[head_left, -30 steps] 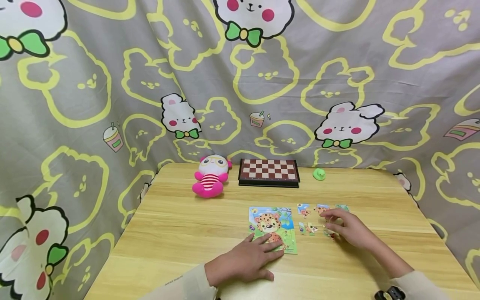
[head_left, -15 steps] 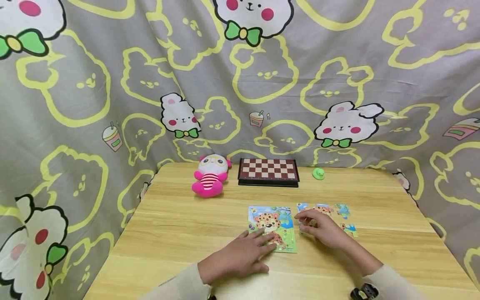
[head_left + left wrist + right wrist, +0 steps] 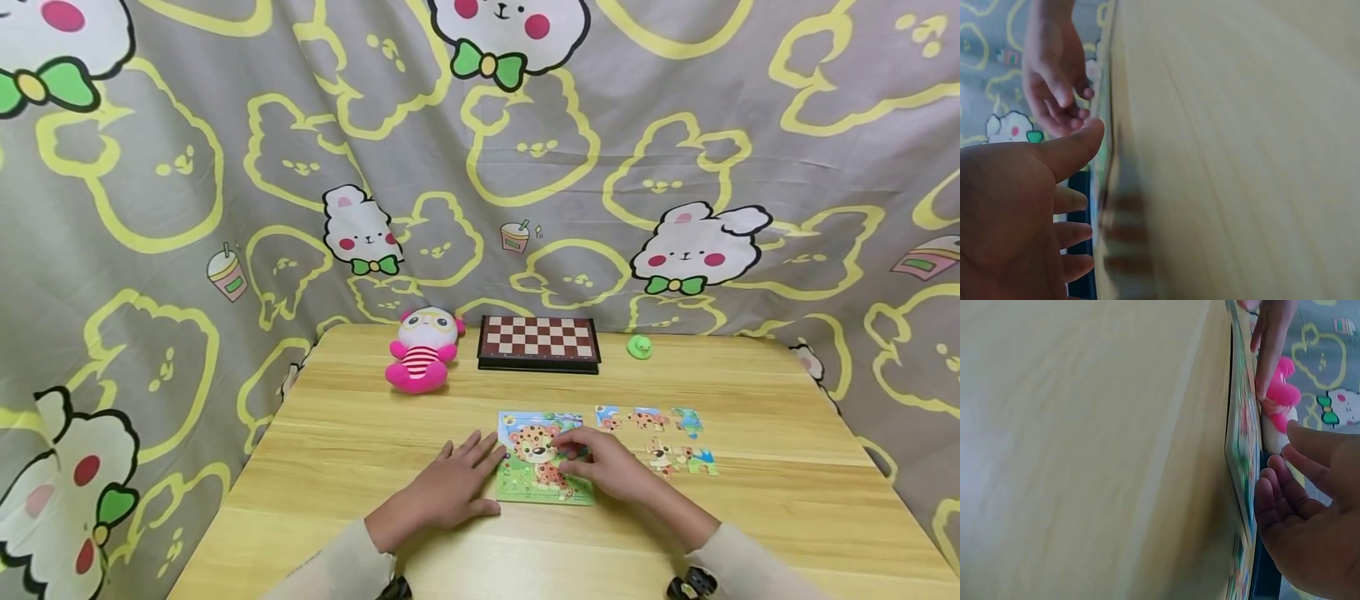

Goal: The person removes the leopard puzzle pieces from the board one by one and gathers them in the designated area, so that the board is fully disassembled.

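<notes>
Our left hand (image 3: pixel 453 485), fingers straight and fanned, is at the left edge of a flat, rectangular leopard puzzle (image 3: pixel 538 455) on the wood-grained table (image 3: pixel 360 433). Our right hand (image 3: pixel 606 462) curves over its right side; whether it pinches anything, we cannot tell. To the right, we see knob-edged puzzle pieces (image 3: pixel 687 422).

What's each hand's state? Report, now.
Left hand: open, spread.
Right hand: loosely bent over the rectangular, multicoloured leopard puzzle; whether it holds anything cannot be told.
</notes>
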### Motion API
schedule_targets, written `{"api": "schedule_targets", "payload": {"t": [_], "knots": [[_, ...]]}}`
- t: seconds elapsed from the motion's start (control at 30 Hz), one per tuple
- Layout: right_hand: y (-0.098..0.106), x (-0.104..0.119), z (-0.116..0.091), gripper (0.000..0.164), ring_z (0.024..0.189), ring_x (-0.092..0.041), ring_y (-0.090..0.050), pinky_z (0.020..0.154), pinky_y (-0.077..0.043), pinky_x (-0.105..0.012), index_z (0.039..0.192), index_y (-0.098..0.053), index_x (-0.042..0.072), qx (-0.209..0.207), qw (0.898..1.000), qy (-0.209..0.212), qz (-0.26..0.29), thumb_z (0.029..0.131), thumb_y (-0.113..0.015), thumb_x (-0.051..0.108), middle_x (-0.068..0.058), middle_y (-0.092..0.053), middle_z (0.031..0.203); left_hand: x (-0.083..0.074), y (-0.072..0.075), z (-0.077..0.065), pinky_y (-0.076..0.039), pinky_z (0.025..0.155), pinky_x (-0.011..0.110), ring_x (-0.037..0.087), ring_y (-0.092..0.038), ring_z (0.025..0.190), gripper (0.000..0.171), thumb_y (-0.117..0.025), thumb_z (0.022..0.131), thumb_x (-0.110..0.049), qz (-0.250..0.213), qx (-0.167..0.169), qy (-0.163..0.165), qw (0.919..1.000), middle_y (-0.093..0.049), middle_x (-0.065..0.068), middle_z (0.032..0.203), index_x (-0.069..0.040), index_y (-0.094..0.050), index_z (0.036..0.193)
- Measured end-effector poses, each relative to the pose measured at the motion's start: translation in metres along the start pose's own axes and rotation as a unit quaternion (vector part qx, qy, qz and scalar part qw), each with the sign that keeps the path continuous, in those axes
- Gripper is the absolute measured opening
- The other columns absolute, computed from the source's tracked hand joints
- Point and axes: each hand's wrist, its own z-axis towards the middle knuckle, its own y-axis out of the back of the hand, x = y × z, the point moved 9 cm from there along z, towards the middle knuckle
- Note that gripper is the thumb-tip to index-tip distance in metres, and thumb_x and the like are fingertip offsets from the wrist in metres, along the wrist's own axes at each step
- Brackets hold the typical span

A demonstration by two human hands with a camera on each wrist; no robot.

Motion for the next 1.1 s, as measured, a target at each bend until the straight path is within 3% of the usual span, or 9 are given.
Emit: {"api": "schedule_targets", "payload": {"t": [0.37,0.67,0.9,1.1], "knots": [[-0.034,0.024,0.013,0.03,0.092,-0.011,-0.064,0.082,-0.056,-0.025,0.124,-0.07,0.002,0.025,1.0,0.016,0.005,0.095,-0.074,0.011,-0.001,-0.069,0.104,0.006,-0.004,0.003,-0.025,0.118,0.068,0.037,-0.014,0.158,0.084,-0.044,0.097,-0.072,0.01,0.021,0.02,0.9995,-0.012,0.006,0.174,-0.032,-0.019,0.167],[-0.044,0.029,0.017,0.027,0.086,-0.007,-0.061,0.077,-0.055,-0.024,0.118,-0.072,0.003,0.015,0.999,0.03,-0.007,0.092,-0.077,0.007,-0.001,-0.07,0.1,0.003,-0.003,0.004,-0.027,0.116,0.069,0.039,-0.018,0.157,0.076,-0.046,0.101,-0.065,0.012,0.012,0.028,0.9995,-0.017,0.008,0.173,-0.031,-0.026,0.165],[-0.05,0.025,0.021,0.036,0.075,-0.005,-0.052,0.066,-0.046,-0.024,0.12,-0.072,0.007,0.016,0.999,0.016,-0.035,0.088,-0.084,0.017,0.003,-0.063,0.088,0.003,-0.004,0.006,-0.03,0.114,0.07,0.04,-0.02,0.156,0.074,-0.048,0.101,-0.064,0.021,0.005,0.029,0.9993,-0.019,0.008,0.172,-0.032,-0.028,0.165],[-0.054,0.03,0.023,0.049,0.071,-0.006,-0.046,0.064,-0.042,-0.024,0.125,-0.067,0.004,0.014,0.999,0.015,-0.047,0.084,-0.088,0.019,0.001,-0.058,0.092,0.006,-0.008,0.008,-0.031,0.115,0.068,0.037,-0.02,0.157,0.074,-0.046,0.1,-0.066,0.032,0.003,0.036,0.9988,-0.019,0.005,0.173,-0.035,-0.027,0.165]]}}
